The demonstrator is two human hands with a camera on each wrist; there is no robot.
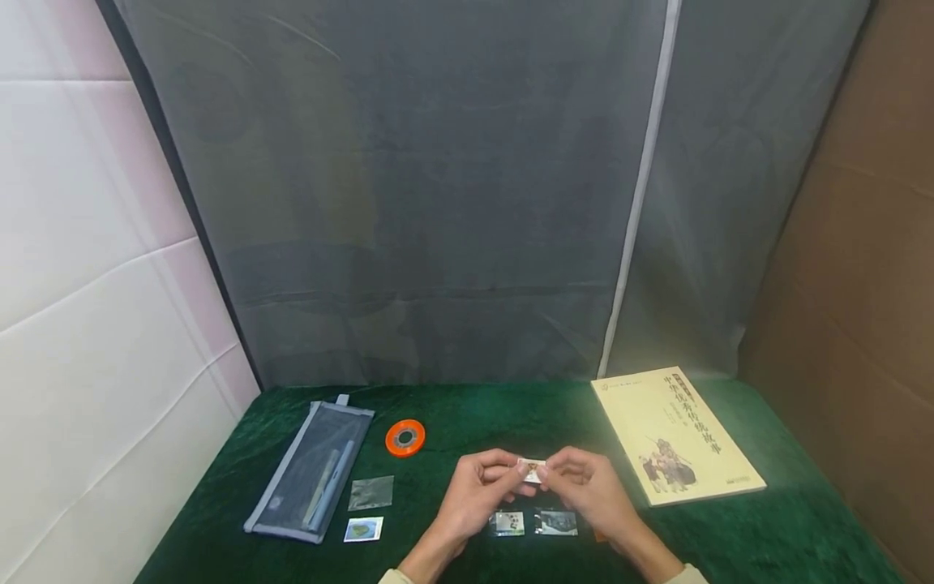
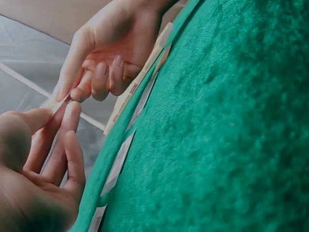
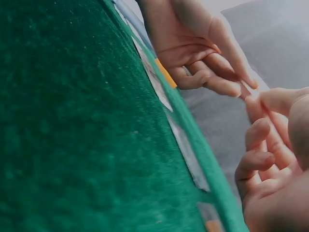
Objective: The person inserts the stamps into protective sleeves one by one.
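Between both hands is a small white picture card [image 1: 532,470] with a brownish print, raised over the green cloth. My left hand [image 1: 476,492] pinches its left end between thumb and fingers. At the other end, the thumb and fingers of my right hand [image 1: 588,488] pinch it too. In the left wrist view the card [image 2: 60,103] appears nearly edge-on, partly covered by fingertips. Below the hands lie a panda picture card [image 1: 509,524] in a clear sleeve and a dark picture card [image 1: 556,522] in a similar sleeve. A bit of orange [image 1: 601,536] shows beside the right wrist.
Left on the green cloth [image 1: 467,418] lie a mesh zip pouch [image 1: 302,478] with pens inside, an orange ring-shaped disc [image 1: 404,438], a clear plastic sleeve [image 1: 370,493] and a blue-green picture card [image 1: 362,530]. A cream book [image 1: 674,438] lies at the right.
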